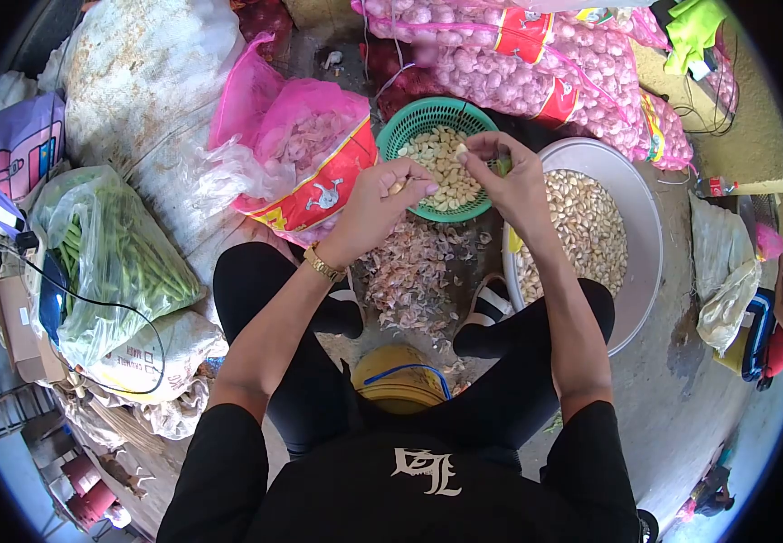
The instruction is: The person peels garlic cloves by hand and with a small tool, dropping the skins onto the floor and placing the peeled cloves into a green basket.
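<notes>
My left hand (pixel 382 197) is closed with a garlic clove (pixel 398 186) between its fingers, at the near left rim of a green plastic basket (pixel 395 127). Pale peeled cloves (pixel 446 192) lie in the basket. My right hand (pixel 513 181) pinches another clove (pixel 461 153) at its fingertips, over the basket's right side. Something green shows inside the right palm, too covered to name. To the right of that hand, a wide pale basin (pixel 649 244) holds many unpeeled cloves (pixel 586 231).
Garlic skins (pixel 409 281) litter the floor between my feet. A pink mesh bag (pixel 305 195) stands open at the left, and full garlic sacks (pixel 581 77) lie behind. Green pods fill a clear bag (pixel 120 253) at far left. A yellow container (pixel 396 366) sits between my legs.
</notes>
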Action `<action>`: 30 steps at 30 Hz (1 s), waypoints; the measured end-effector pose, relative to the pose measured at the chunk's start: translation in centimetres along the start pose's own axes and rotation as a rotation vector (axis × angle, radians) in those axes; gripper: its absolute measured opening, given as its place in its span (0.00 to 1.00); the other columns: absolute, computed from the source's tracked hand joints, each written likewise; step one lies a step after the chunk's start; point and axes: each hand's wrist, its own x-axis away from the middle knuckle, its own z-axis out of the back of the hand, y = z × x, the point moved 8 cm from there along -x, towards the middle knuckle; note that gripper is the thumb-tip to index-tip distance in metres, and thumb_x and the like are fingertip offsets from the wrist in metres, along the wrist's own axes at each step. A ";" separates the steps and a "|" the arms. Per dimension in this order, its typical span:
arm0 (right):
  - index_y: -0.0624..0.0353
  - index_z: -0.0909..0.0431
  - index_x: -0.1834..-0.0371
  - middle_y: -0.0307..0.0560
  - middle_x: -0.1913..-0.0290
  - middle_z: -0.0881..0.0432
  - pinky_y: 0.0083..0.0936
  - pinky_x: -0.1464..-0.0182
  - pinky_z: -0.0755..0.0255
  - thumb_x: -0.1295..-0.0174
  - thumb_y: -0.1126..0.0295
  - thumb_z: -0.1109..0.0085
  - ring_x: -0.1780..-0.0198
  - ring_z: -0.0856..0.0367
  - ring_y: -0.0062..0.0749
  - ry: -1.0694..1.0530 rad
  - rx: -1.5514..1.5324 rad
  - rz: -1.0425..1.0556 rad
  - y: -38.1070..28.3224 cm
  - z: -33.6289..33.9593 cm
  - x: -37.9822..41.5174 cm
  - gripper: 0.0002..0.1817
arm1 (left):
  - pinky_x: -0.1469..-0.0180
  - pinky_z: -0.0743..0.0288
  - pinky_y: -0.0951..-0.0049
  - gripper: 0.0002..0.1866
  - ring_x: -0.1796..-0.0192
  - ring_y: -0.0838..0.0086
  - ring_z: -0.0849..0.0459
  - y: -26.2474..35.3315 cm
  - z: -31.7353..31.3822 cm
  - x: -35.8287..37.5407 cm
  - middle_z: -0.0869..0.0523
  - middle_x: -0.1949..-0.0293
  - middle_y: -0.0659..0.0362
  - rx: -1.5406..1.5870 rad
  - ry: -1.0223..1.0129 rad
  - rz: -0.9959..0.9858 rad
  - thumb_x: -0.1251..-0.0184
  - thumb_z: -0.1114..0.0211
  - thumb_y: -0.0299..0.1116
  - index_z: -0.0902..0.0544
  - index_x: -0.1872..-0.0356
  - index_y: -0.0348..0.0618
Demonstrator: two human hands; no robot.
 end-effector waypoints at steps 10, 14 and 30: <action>0.65 0.14 0.60 0.48 0.67 0.13 0.26 0.60 0.26 0.44 0.69 0.28 0.66 0.17 0.27 -0.186 0.047 0.210 -1.9 -2.4 0.9 0.12 | 0.64 0.29 0.85 0.20 0.64 0.88 0.22 -1.6 -0.6 -0.4 0.20 0.65 0.65 0.000 -0.029 0.034 0.32 0.33 0.27 0.31 0.44 0.41; 0.65 0.15 0.63 0.45 0.67 0.14 0.23 0.59 0.27 0.41 0.70 0.31 0.65 0.18 0.25 -0.219 0.079 0.100 -0.9 -3.3 1.3 0.08 | 0.65 0.30 0.85 0.18 0.65 0.88 0.23 -2.0 -0.9 -0.2 0.18 0.61 0.61 0.045 -0.062 0.080 0.31 0.36 0.26 0.31 0.44 0.41; 0.65 0.16 0.64 0.36 0.68 0.18 0.19 0.59 0.31 0.36 0.67 0.34 0.64 0.25 0.15 -0.213 -0.142 -0.206 0.1 -1.8 1.1 0.10 | 0.83 0.36 0.86 0.08 0.81 0.91 0.34 -0.9 0.0 -0.4 0.15 0.61 0.55 0.512 -0.038 0.239 0.25 0.42 0.29 0.24 0.50 0.39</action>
